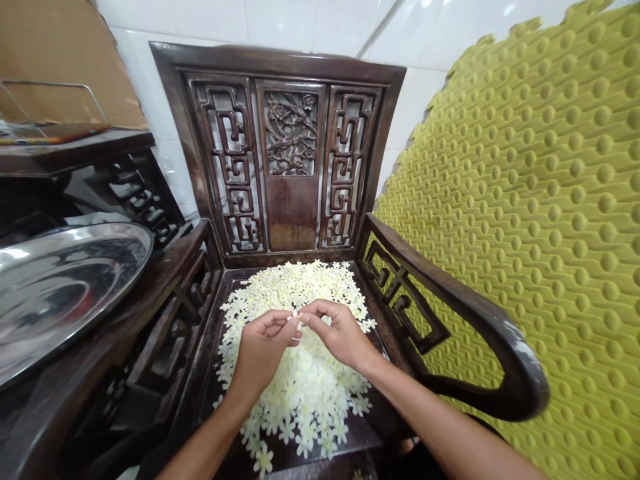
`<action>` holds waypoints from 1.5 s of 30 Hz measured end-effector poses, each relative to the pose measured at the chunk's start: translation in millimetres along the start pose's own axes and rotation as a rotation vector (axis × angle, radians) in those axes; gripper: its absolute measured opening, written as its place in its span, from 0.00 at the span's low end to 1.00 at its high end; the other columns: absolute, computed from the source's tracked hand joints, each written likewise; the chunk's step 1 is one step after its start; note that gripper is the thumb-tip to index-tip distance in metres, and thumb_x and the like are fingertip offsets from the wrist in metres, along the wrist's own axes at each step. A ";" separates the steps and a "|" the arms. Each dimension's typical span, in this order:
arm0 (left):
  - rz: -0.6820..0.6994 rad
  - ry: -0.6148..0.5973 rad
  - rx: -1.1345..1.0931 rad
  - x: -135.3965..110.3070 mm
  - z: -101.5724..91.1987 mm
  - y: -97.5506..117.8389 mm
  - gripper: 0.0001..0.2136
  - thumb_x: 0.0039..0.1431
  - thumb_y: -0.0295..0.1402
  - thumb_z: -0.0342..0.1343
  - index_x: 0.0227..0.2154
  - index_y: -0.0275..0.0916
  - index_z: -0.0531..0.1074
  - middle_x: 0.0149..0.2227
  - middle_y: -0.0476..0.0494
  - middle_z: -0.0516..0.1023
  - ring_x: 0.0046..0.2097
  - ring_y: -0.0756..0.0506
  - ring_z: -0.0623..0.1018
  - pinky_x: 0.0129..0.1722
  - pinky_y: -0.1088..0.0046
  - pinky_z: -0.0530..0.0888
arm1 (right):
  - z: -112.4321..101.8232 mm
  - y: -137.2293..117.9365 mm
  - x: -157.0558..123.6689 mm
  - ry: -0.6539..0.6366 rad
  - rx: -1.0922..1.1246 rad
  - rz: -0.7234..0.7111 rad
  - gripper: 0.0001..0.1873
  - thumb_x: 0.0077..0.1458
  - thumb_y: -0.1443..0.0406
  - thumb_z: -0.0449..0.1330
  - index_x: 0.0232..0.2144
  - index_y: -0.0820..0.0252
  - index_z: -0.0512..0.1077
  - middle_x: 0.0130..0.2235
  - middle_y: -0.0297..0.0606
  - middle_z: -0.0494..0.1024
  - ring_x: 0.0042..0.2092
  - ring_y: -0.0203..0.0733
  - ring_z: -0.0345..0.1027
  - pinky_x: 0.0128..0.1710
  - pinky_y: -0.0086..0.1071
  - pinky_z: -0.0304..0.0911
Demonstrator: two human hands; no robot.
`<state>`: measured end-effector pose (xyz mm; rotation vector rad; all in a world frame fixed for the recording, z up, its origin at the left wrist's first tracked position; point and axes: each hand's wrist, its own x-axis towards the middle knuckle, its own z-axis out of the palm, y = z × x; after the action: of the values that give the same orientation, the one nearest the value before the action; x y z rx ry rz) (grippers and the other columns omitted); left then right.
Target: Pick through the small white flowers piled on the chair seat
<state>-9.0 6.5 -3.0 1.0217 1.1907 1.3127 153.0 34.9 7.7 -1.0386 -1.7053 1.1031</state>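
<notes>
Between my fingertips is a small white flower, partly hidden by the fingers and thumbs. My left hand pinches it from the left, thumb and forefinger together, with the other fingers curled. From the right, my right hand pinches the same flower, and the two hands almost touch. Below and around them a wide heap of pale yellow-white flowers, five-petalled where single ones show, covers most of the dark wooden chair seat. A few single flowers lie loose at the heap's front edge.
The chair has a carved wooden back and a curved right armrest. To the left, a round shiny metal tray rests beside the left armrest. A bumpy yellow-green mat stands upright along the right. White tiles line the wall behind.
</notes>
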 end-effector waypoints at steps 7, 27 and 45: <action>0.060 0.046 -0.017 0.6 -0.3 1.0 0.10 0.49 0.35 0.68 0.31 0.35 0.78 0.27 0.45 0.83 0.30 0.44 0.83 0.33 0.68 0.80 | 2.2 -2.5 1.9 0.009 0.277 0.112 0.16 0.57 0.54 0.64 0.27 0.62 0.75 0.28 0.34 0.74 0.32 0.37 0.65 0.36 0.31 0.60; 0.017 0.010 -0.028 -7.2 5.4 1.3 0.08 0.49 0.35 0.67 0.29 0.35 0.79 0.29 0.43 0.82 0.31 0.45 0.81 0.36 0.70 0.77 | 7.5 -3.1 -6.7 0.031 -0.129 -0.040 0.12 0.63 0.61 0.57 0.29 0.60 0.74 0.31 0.34 0.74 0.35 0.39 0.66 0.37 0.31 0.59; 0.068 0.079 -0.005 -1.5 3.6 -1.7 0.11 0.49 0.35 0.67 0.33 0.37 0.74 0.27 0.48 0.80 0.31 0.48 0.80 0.35 0.74 0.75 | 8.1 -0.1 1.0 -0.041 0.215 0.068 0.18 0.59 0.52 0.61 0.30 0.60 0.76 0.31 0.34 0.74 0.34 0.39 0.67 0.37 0.31 0.62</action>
<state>-5.1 5.3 -4.1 1.0227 1.2201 1.4205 145.1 33.7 5.8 -0.9490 -1.5528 1.3275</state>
